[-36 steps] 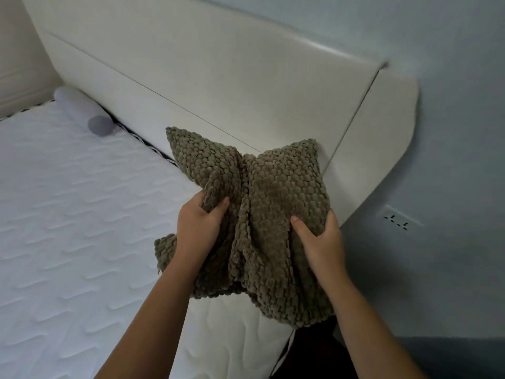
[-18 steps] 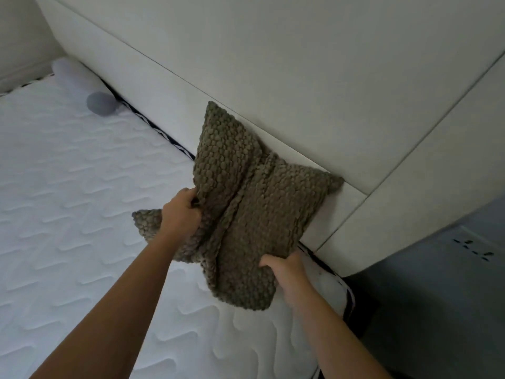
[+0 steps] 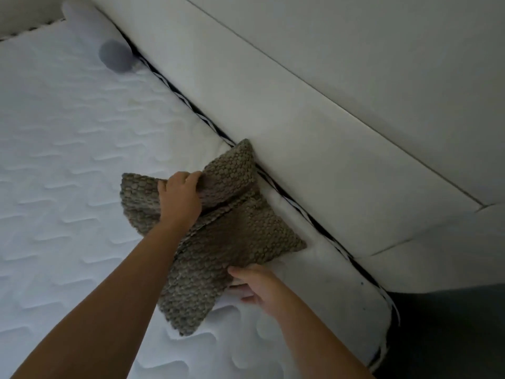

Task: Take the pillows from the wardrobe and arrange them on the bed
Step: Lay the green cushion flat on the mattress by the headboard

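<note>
A brown knobbly-textured pillow [image 3: 232, 239] lies creased on the white quilted mattress [image 3: 68, 165], close to the cream headboard [image 3: 314, 105], with one corner touching it. My left hand [image 3: 179, 198] grips the pillow's upper left part, fingers curled into a fold. My right hand [image 3: 258, 287] holds the pillow's lower right edge, fingers tucked under it. A grey cylindrical bolster pillow [image 3: 103, 39] lies at the far end of the mattress along the headboard.
The mattress corner [image 3: 369, 324] and its striped piping sit at the lower right. A dark floor gap [image 3: 451, 337] lies past the bed edge. The headboard's side panel [image 3: 451, 242] juts out to the right.
Both hands have lowered the brown pillow from the air in front of the headboard onto the mattress. The view has tilted down toward the bed.
</note>
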{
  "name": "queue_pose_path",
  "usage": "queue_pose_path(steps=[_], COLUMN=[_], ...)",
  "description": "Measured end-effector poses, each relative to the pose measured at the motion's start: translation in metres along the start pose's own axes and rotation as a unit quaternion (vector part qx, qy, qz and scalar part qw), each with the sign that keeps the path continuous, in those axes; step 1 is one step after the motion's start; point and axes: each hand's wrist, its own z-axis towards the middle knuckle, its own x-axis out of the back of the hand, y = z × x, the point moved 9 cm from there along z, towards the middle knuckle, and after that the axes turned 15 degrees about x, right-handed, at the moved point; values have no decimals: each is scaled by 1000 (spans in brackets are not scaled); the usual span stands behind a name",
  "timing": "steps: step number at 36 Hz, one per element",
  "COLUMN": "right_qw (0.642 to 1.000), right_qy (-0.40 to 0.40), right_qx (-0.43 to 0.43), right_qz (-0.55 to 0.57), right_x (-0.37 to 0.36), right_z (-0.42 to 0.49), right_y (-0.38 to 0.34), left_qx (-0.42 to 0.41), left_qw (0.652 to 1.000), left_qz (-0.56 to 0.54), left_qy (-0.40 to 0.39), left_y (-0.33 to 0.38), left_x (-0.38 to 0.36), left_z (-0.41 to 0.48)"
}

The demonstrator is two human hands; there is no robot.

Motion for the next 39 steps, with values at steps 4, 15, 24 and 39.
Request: queue_pose_path(steps=[4, 15, 24, 39], right_qw=[998, 968, 951, 967], right_qy=[53, 214, 267, 86], right_qx=[-37, -9, 156, -79], right_qz=[-1, 130, 11, -225], right_x=[35, 59, 87, 91], right_z=[14, 54, 46, 55], right_y=[15, 28, -16, -19], left_qx=[15, 96, 48, 7], left_qw=[998, 945, 971, 965], left_qz=[-3, 30, 1, 70], left_qy=[-54, -312, -235, -251], left_y=[-20, -85, -67, -43], left_x=[-39, -141, -143, -172], left_z=[-11, -35, -51, -73])
